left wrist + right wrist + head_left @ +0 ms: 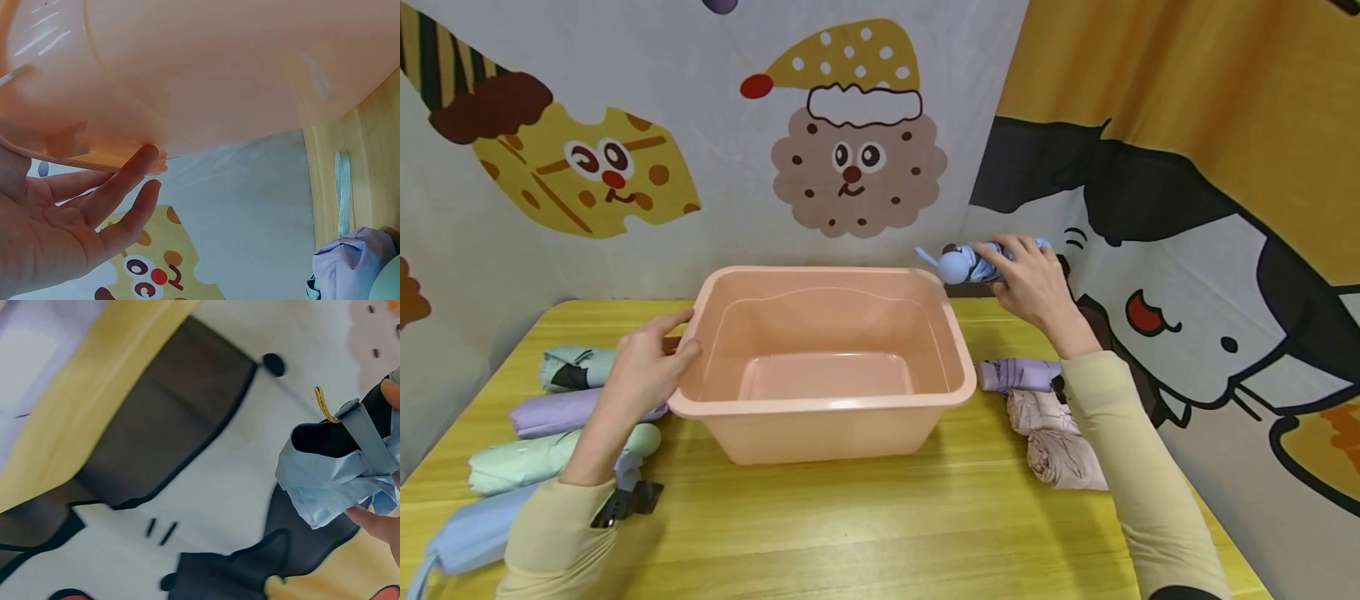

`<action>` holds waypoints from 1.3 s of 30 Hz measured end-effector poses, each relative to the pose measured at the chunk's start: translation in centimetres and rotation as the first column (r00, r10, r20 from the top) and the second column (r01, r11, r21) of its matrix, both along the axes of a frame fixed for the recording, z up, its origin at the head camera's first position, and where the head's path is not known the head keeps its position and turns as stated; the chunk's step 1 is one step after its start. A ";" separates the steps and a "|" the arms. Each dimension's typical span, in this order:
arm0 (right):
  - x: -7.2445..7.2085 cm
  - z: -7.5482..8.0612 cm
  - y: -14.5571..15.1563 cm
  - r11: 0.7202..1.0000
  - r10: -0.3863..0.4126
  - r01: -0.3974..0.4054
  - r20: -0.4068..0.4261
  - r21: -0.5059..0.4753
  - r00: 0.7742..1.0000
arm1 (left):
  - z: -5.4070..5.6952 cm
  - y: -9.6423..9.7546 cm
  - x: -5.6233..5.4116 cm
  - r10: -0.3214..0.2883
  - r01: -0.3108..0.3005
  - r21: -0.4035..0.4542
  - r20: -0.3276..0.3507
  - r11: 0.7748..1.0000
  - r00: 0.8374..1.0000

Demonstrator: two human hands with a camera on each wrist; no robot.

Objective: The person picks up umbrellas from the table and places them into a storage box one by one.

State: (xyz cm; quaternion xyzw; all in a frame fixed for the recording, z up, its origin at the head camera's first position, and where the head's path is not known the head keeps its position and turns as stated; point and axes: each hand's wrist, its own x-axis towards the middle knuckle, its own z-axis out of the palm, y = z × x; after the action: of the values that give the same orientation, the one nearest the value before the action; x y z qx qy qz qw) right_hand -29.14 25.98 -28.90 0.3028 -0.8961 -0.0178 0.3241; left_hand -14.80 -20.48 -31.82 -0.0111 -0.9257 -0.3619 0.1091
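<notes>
A peach plastic basin stands on the table, and its inside looks bare. At its left end, my left hand holds the rim; in the left wrist view the fingers bend beneath the rim's edge. Above the table, past the basin's back right corner, my right hand grips a light blue folded umbrella lying level, its rounded handle end pointing left toward the rim. The right wrist view shows the umbrella's loose fabric end with a closing strap and a small yellow tag; most of that hand is out of frame.
Left of the basin lie several rolled umbrellas: grey-green, purple, mint and blue. On the right are a purple umbrella and two beige rolled bundles. A cartoon-printed curtain hangs behind the wooden table.
</notes>
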 end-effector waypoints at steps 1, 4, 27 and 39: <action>0.1 0.3 -0.4 1.000 0.012 -0.012 -0.010 -0.004 1.000 | 0.0 0.0 0.0 0.001 -0.001 0.001 -0.001 1.000 1.000; 0.5 1.0 -1.7 0.999 0.051 -0.051 -0.036 -0.003 0.998 | -0.1 0.0 0.1 0.005 -0.005 0.006 0.000 1.000 1.000; 2.1 6.0 -10.9 0.961 0.251 -0.252 0.023 0.113 0.968 | 0.1 0.1 0.0 0.008 -0.009 0.013 0.064 1.000 0.998; 2.6 6.0 -15.9 0.900 0.392 -0.388 0.018 0.199 0.920 | 0.1 0.2 -0.1 0.023 -0.024 0.015 0.058 1.000 0.998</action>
State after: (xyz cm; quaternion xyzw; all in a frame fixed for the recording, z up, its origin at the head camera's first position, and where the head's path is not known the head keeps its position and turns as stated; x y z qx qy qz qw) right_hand -26.52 10.13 -22.94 0.5066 -0.8073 -0.0451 0.2993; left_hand -14.88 -20.30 -31.75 0.0109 -0.9257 -0.3681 0.0865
